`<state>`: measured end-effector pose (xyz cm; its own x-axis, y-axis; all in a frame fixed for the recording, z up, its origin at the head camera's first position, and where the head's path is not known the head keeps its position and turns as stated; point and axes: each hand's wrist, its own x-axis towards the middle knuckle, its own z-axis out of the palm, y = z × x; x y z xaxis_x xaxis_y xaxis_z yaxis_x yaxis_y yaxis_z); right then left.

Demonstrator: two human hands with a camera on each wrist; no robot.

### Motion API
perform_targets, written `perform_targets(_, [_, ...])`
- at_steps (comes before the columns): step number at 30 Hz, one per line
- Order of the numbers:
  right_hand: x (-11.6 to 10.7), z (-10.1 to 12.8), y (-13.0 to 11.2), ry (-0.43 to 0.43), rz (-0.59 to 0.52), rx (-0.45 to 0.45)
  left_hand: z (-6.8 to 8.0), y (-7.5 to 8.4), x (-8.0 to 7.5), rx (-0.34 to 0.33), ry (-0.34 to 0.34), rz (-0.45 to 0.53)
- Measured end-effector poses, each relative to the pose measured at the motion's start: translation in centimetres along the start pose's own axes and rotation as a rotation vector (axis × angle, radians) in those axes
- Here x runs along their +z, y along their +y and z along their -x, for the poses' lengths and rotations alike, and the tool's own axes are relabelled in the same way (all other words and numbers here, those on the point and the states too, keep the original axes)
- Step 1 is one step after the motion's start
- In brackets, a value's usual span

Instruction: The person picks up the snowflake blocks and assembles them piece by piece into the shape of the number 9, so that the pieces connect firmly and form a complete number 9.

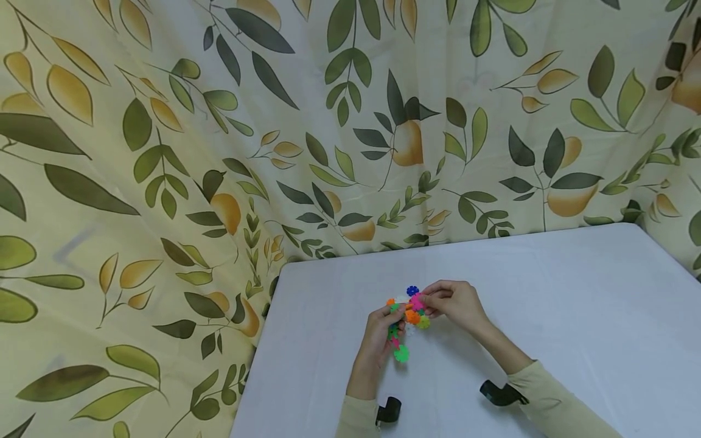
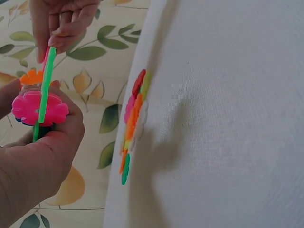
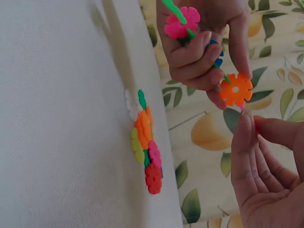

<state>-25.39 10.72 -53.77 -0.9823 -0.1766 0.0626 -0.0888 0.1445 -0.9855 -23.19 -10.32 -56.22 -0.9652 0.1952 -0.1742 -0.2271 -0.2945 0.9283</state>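
My left hand (image 1: 378, 334) grips a joined chain of flower-shaped plastic discs above the table. In the left wrist view a pink disc (image 2: 54, 109) sits at the thumb side, crossed by a green disc (image 2: 48, 78) seen edge-on. A blue disc (image 3: 219, 53) shows between the left fingers in the right wrist view, with an orange disc (image 3: 243, 94) at the fingertips. My right hand (image 1: 457, 304) pinches a pink disc (image 3: 257, 125) between thumb and fingers, right at the orange disc's lower edge. The right fingers cover most of this pink disc.
A small group of loose discs lies on the white table (image 1: 547, 316), including a red disc (image 3: 153, 179) and a yellow-green disc (image 3: 137, 145). A leaf-patterned curtain (image 1: 339, 152) hangs behind and to the left. Each wrist wears a black camera mount (image 1: 499, 393).
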Motion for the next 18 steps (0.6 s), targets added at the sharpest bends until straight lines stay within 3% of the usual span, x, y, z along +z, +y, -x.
perform_targets(18, [0.35, 0.25, -0.09, 0.011, -0.007, -0.005, -0.09, -0.32, 0.34, 0.006, 0.043, -0.042])
